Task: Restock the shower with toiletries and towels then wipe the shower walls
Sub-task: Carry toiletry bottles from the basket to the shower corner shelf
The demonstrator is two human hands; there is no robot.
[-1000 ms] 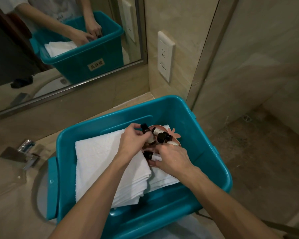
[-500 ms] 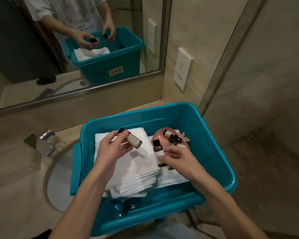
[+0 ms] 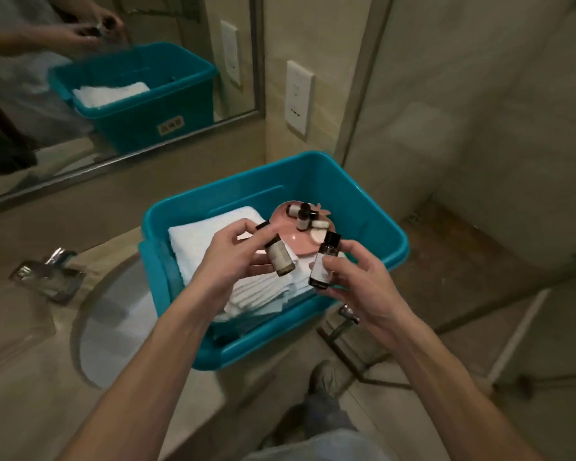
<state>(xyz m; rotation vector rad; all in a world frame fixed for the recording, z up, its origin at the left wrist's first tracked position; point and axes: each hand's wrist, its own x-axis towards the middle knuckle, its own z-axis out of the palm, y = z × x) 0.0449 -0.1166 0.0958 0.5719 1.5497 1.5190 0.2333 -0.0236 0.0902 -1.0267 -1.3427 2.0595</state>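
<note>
A teal plastic bin [image 3: 373, 224] sits on the vanity counter over the sink's right edge. Folded white towels [image 3: 197, 237] fill its left side. A pink dish [image 3: 290, 241] on the towels carries several small black-capped toiletry bottles [image 3: 301, 216]. My left hand [image 3: 226, 261] holds a small beige-labelled bottle [image 3: 278, 259] tilted above the towels. My right hand [image 3: 353, 281] grips another small bottle [image 3: 325, 264] upright, with its black cap on top, just right of the first one.
A chrome faucet [image 3: 47, 274] and white basin [image 3: 113, 314] lie left of the bin. A mirror [image 3: 113, 78] backs the counter, a wall socket [image 3: 299, 98] is beside it. The glass shower panel [image 3: 463, 128] and dark shower floor [image 3: 463, 267] are to the right. My shoe [image 3: 323, 377] is below.
Both hands rose out of the bin, each with one small bottle. The right hand took its bottle from the dish. The view shifted, so the bin now sits further up the frame.
</note>
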